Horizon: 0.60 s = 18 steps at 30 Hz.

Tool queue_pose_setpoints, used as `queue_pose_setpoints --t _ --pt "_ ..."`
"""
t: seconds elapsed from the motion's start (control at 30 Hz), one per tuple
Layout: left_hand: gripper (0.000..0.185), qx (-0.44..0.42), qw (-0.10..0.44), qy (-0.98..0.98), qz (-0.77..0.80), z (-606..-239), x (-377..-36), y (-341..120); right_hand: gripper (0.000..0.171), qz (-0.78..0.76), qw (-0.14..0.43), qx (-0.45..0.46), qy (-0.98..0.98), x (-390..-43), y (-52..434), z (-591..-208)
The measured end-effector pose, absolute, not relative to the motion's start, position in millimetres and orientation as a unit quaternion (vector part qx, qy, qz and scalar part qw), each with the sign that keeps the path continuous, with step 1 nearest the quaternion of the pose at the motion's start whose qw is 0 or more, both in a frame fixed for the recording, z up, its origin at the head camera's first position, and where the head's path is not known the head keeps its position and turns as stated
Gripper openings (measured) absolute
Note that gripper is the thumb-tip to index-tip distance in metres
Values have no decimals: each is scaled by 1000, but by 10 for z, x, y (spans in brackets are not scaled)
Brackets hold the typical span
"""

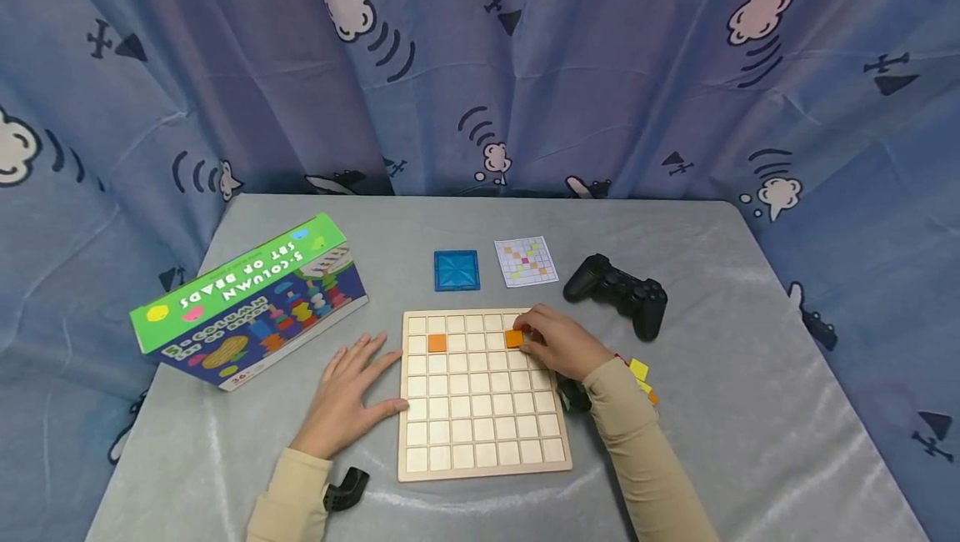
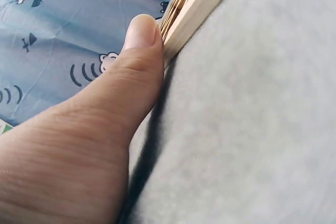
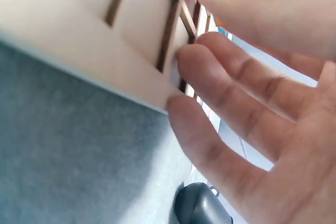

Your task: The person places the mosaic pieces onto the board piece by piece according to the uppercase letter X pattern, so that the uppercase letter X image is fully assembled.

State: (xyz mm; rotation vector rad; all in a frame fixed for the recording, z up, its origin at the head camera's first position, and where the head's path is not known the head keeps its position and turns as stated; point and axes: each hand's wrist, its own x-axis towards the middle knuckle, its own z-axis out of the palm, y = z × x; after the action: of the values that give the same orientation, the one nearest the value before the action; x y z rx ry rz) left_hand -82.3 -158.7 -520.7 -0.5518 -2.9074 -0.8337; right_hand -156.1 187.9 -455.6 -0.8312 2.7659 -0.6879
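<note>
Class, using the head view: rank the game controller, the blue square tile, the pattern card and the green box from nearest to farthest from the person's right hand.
From the right hand on the wooden board's upper right:
1. Game controller, just right of it.
2. Pattern card, behind it.
3. Blue square tile, behind and to the left.
4. Green box, far left.
</note>
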Motion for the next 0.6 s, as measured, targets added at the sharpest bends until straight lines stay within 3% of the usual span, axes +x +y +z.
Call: queue_pose_setpoints --t 0.6 --pt "74 -181 36 -944 -272 -5198 -820 -1587 21 -245 134 -259 925 -1645 1884 -4614"
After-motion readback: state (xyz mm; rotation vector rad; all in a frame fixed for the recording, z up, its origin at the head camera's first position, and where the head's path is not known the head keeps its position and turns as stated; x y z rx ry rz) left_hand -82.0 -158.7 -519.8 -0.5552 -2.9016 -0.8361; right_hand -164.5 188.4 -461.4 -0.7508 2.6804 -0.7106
